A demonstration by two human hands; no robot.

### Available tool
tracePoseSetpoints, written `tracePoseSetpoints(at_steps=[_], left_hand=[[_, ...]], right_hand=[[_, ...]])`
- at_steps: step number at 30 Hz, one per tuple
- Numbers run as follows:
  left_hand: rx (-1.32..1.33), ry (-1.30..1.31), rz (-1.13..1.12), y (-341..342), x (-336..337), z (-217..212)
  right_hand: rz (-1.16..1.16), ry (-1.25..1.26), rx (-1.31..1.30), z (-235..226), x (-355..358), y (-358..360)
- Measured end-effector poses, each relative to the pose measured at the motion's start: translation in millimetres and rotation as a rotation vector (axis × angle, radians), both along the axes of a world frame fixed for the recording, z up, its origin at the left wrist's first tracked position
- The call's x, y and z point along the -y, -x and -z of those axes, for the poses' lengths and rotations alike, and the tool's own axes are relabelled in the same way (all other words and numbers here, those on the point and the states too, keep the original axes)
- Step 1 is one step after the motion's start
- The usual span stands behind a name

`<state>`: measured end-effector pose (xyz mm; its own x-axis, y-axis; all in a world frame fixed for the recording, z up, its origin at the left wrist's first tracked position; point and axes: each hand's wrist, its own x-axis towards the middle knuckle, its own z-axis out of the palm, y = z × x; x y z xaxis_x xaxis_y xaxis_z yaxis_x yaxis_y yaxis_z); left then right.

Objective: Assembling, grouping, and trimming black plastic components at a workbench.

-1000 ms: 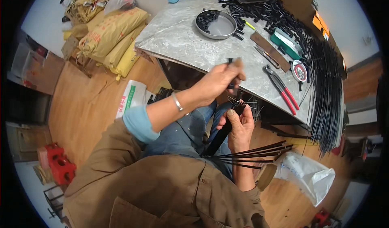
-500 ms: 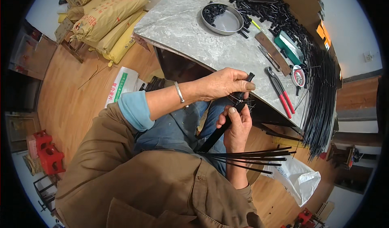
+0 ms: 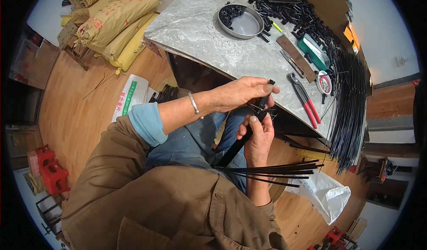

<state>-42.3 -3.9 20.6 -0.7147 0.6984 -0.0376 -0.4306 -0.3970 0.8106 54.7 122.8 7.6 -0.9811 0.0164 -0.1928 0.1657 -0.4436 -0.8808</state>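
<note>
My left hand [image 3: 235, 92], with a silver bangle [image 3: 193, 102] on its wrist, comes in from the left. Its thumb and fingers pinch a slim black end piece [image 3: 264, 101] near its top. Just below, my right hand [image 3: 258, 145] is closed round a long black rod [image 3: 233, 153] slanting down over my lap. Thin wire-like ends [image 3: 258, 109] stick out sideways between the two hands, where the end piece meets the rod. Several narrow black strips [image 3: 275, 171] fan out to the right across my right forearm. Whether the end piece is fixed to the rod is hard to see.
A grey marbled table [image 3: 191, 32] stands ahead, its edge close to my hands. On it lie a round metal tray [image 3: 250, 23], red-handled pliers [image 3: 304, 101], a green box [image 3: 312, 50], heaped black parts [image 3: 284, 14] and thin black rods [image 3: 349, 112]. Yellow sacks [image 3: 118, 23] are stacked left.
My left fingertips have shifted on the end piece, which now stands steeper with its tip less exposed. My right hand keeps its grip on the rod. The view has shifted slightly.
</note>
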Motion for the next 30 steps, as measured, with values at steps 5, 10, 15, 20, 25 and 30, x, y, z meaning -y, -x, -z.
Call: tracePoseSetpoints(at_steps=[5, 10, 15, 20, 25, 30], left_hand=[[-0.117, 0.158, -0.077, 0.6, -3.5, -1.0], [-0.017, 0.072, -0.075, 1.8, -0.9, 0.2], [-0.034, 0.088, -0.078, 2.4, -0.5, 1.5], [-0.027, 0.041, -0.054, 1.9, -1.6, 3.7], [-0.062, 0.064, -0.066, 1.7, -2.6, 6.1], [-0.002, 0.024, -0.08, -0.6, -4.3, 1.5]], right_hand=[[-0.014, -0.008, 0.006, -1.4, 1.1, 1.0], [-0.015, 0.012, 0.017, 0.8, 0.8, 1.4], [-0.014, 0.01, 0.021, 0.6, 0.7, 2.1], [0.008, 0.017, 0.026, 1.5, -0.7, 2.2], [0.018, 0.002, 0.028, 0.1, 0.4, 2.1], [0.025, 0.02, 0.024, 3.0, -2.0, 1.5]])
